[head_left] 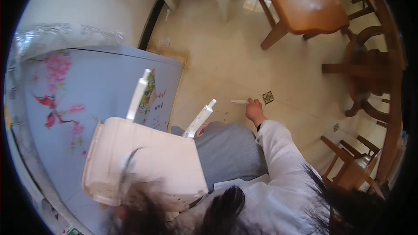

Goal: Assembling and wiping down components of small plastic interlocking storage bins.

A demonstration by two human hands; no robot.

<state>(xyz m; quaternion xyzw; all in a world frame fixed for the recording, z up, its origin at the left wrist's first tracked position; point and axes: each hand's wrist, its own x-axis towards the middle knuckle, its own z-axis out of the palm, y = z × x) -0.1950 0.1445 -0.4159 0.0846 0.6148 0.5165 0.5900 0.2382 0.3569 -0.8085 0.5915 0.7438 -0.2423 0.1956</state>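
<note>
A pale pink plastic basket (148,156) lies tilted on my left side, against my lap. Two white plastic legs, a left leg (138,95) and a right leg (200,119), stick out from its far side. Hair hangs in front of its near part. My left hand is mostly hidden; only a small skin-toned patch (120,212) shows by the basket's near edge, too little to read the fingers. Out to the right, my right hand (255,111) reaches low over the floor, its fingers closed at the end of a thin white stick (239,101).
A light blue cabinet (104,78) with printed flowers stands at the left. A cream stool (222,0) and a brown wooden chair (300,4) are at the far side. More dark wooden furniture (370,72) lines the right. Beige tile floor (217,56) spreads between.
</note>
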